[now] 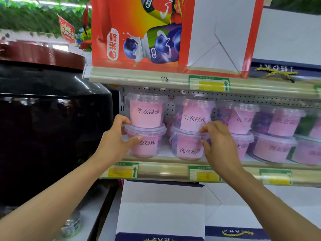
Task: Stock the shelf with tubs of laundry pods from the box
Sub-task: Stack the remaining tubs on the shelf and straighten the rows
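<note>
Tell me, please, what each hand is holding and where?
Left hand grips the bottom-left tub at its lid rim; right hand pinches the next lower tub's rim.

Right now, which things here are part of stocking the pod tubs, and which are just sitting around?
Job: pod tubs, shelf, left hand, right hand.
Not the job: black jar, orange carton, white boxes, price tags.

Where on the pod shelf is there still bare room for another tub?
Little. The shelf holds two-high tub stacks edge to edge. Bare gaps: between left stack and second stack, and above the top tubs. Left hand and right hand crowd the front.
</note>
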`<state>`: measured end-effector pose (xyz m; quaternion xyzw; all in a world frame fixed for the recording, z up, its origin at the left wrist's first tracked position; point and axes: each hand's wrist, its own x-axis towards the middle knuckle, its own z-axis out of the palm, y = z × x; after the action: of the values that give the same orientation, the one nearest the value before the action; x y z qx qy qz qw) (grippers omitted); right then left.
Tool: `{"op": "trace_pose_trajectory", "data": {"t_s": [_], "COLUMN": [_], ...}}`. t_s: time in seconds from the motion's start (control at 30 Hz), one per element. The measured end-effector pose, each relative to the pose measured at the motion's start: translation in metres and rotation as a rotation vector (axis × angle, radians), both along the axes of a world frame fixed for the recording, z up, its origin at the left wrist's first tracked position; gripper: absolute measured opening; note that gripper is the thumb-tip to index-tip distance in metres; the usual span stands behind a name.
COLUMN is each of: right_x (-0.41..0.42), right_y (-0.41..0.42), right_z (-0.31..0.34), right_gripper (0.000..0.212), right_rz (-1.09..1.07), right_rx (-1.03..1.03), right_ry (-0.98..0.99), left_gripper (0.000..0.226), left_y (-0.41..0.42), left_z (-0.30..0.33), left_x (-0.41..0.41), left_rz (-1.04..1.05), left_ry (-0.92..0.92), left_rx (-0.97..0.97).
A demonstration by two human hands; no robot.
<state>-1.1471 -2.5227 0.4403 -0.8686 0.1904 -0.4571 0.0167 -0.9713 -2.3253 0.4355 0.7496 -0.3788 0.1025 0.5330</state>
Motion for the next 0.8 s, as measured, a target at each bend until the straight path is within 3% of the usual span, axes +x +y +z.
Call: {"op": "trace_pose_trajectory", "data": {"t_s": [0.33, 0.5, 0.63, 0.8], "right_x": [0.001, -0.006, -0.027, -0.062], "right_y": [-0.002, -0.001, -0.009, -0.041], "right_z": [-0.004, -0.005, -0.007, -0.007], "right_gripper": [0.03, 0.037, 0.043, 0.046], "right_rz": [-0.001, 0.036, 0.004, -0.081], "right_rx": [-0.024, 0.025, 0.036, 0.056], "right_ry": [-0.016, -0.021, -0.077, -0.081], "left_gripper": [0.038, 0.056, 0.067, 0.057], "left_y": [0.003, 0.003, -0.001, -0.028], "left_z": [0.0, 0.005, 0.009, 0.014], "left_x": [0.002, -0.016, -0.04, -0.073], "left_rz": [-0.023, 0.111, 0.271, 0.213], "left_ry": [0.007, -0.004, -0.302, -0.559], "left_rx": [0.01, 0.1, 0.075, 0.094]}}
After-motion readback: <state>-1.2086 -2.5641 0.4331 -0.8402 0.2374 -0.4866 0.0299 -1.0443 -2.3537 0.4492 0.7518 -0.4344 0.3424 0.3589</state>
